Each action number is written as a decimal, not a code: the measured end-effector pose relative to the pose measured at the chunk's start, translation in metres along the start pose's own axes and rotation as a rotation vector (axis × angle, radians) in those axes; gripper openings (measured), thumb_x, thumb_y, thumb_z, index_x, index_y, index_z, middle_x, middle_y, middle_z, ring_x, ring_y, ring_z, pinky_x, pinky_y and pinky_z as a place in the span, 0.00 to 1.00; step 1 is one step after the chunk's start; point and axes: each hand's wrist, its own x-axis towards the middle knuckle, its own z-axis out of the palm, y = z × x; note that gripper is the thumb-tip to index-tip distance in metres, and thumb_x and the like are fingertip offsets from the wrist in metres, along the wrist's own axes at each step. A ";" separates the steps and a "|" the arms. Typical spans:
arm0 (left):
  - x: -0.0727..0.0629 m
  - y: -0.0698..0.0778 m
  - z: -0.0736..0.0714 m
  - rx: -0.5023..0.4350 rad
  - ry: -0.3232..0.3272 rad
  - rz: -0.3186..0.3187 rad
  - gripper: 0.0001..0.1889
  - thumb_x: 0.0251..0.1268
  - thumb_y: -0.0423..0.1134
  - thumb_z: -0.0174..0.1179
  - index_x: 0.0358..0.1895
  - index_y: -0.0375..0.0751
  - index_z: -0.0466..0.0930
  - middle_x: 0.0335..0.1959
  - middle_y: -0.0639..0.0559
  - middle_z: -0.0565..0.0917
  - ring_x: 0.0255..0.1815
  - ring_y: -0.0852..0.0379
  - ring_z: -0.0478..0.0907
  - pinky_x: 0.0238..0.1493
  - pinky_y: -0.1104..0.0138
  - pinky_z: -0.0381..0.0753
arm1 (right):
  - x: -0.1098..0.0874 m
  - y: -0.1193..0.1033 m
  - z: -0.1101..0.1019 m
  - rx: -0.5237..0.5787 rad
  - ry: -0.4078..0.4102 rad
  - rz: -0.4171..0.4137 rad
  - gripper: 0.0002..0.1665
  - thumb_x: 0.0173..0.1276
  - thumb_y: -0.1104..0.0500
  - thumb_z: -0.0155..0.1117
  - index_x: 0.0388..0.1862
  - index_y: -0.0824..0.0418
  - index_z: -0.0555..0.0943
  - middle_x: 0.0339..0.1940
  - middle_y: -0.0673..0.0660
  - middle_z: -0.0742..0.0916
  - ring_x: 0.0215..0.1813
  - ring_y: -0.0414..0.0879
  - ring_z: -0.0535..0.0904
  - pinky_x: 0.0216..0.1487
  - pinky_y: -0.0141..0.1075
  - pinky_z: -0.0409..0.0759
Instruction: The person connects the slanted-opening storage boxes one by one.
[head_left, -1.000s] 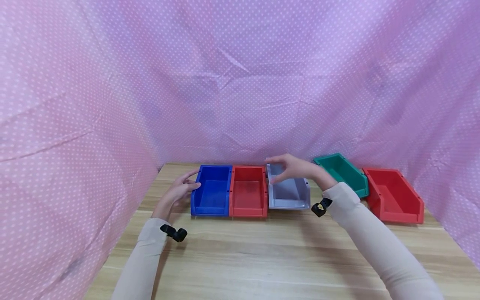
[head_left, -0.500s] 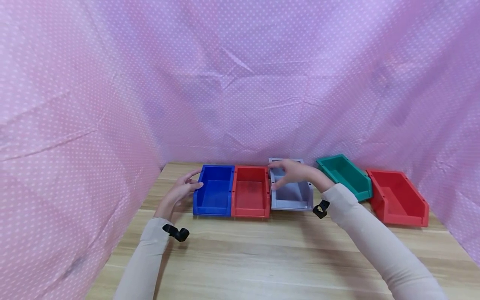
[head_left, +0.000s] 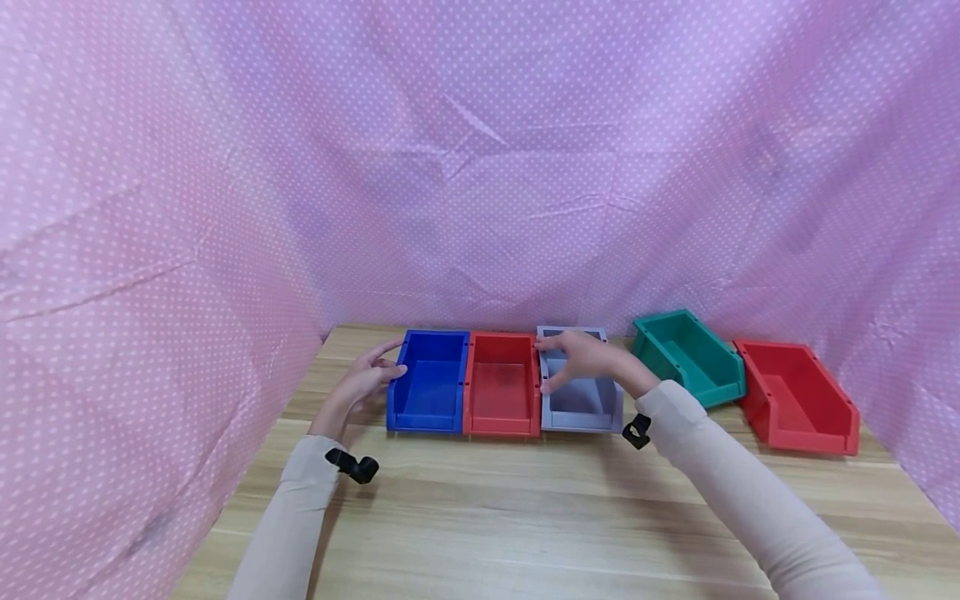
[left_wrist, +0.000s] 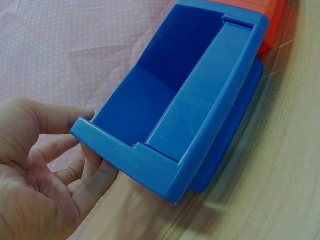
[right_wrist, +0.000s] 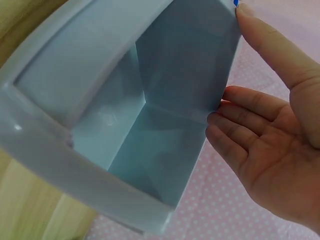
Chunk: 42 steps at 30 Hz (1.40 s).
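Note:
Three plastic storage bins stand side by side: blue (head_left: 429,392), red (head_left: 501,387) and grey (head_left: 581,419). My left hand (head_left: 358,383) holds the blue bin at its left side. In the left wrist view, the thumb touches the rim's corner and the other fingers go along the outer wall. Over the grey bin reaches my right hand (head_left: 588,357), its thumb and fingertips on that bin's left rim, close to the red bin. In the right wrist view the right fingers (right_wrist: 245,117) meet the grey wall's edge, their tips partly hidden.
To the right, a green bin (head_left: 693,358) stands at an angle, and another red bin (head_left: 798,396) adjoins it. All stand on a wooden table (head_left: 480,508). A pink dotted curtain (head_left: 480,167) hangs behind and at both sides.
The right hand and the grey bin have come toward me, so its front edge now lines up with the red bin's. My left hand keeps its place on the blue bin.

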 end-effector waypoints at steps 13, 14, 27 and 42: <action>0.001 -0.001 -0.002 0.010 0.005 -0.008 0.36 0.74 0.36 0.59 0.81 0.50 0.57 0.52 0.44 0.77 0.52 0.53 0.76 0.57 0.61 0.78 | -0.003 0.002 0.007 -0.011 0.013 -0.003 0.50 0.58 0.51 0.81 0.75 0.66 0.70 0.79 0.64 0.67 0.80 0.64 0.60 0.74 0.59 0.66; 0.001 -0.001 -0.002 0.013 0.004 -0.008 0.36 0.74 0.36 0.59 0.81 0.50 0.57 0.53 0.44 0.76 0.52 0.52 0.75 0.58 0.61 0.78 | -0.003 0.002 0.007 -0.013 0.013 -0.003 0.50 0.57 0.51 0.81 0.75 0.66 0.70 0.79 0.64 0.68 0.80 0.64 0.61 0.74 0.59 0.66; -0.005 0.008 0.001 0.008 -0.015 -0.028 0.37 0.75 0.35 0.57 0.82 0.49 0.53 0.60 0.38 0.74 0.62 0.42 0.74 0.69 0.48 0.73 | -0.002 0.003 0.009 0.017 0.009 0.046 0.50 0.58 0.52 0.81 0.76 0.62 0.69 0.81 0.61 0.66 0.81 0.63 0.58 0.75 0.60 0.65; 0.000 0.001 0.000 0.019 -0.002 -0.014 0.36 0.75 0.37 0.58 0.82 0.51 0.55 0.58 0.41 0.75 0.58 0.47 0.75 0.59 0.59 0.79 | 0.002 0.005 0.014 -0.008 0.007 0.064 0.50 0.58 0.50 0.81 0.76 0.63 0.69 0.81 0.61 0.66 0.80 0.63 0.61 0.73 0.58 0.68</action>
